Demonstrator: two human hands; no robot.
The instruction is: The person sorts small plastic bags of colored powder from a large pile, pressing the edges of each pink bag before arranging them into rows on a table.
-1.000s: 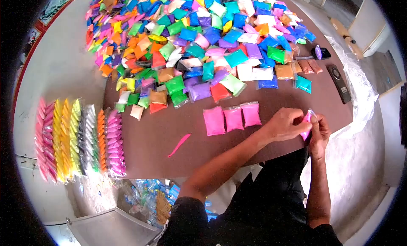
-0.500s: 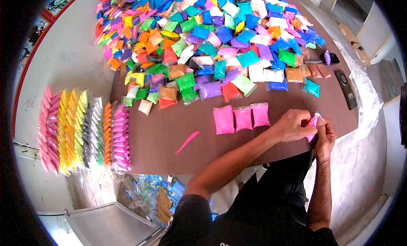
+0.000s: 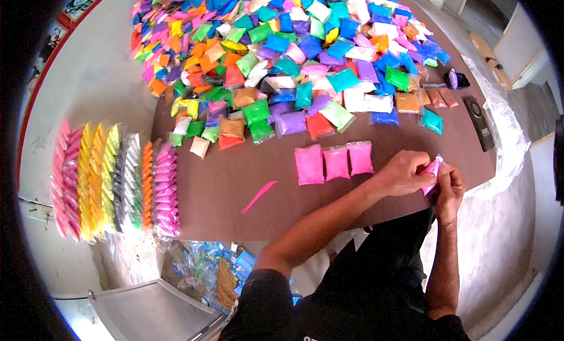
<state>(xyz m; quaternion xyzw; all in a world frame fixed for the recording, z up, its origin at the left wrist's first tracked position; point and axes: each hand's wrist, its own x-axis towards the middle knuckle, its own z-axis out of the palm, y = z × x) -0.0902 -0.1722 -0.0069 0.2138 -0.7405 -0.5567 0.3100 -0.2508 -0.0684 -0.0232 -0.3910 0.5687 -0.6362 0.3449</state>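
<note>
Relative to one second earlier, the camera view has shifted. The desk (image 3: pixel 217 194), left hand (image 3: pixel 406 172), right hand (image 3: pixel 450 195) and held pink packet (image 3: pixel 431 177) appear farther right. More shirt lettering (image 3: pixel 313 338) shows at the lower edge.

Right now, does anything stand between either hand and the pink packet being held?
Nothing visible does: the left hand and right hand both touch the held packet. Three other pink packets lie left of it.

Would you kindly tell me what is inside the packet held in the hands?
Pink filling shows through the packet; parts covered by the left hand and right hand cannot be seen.
</note>
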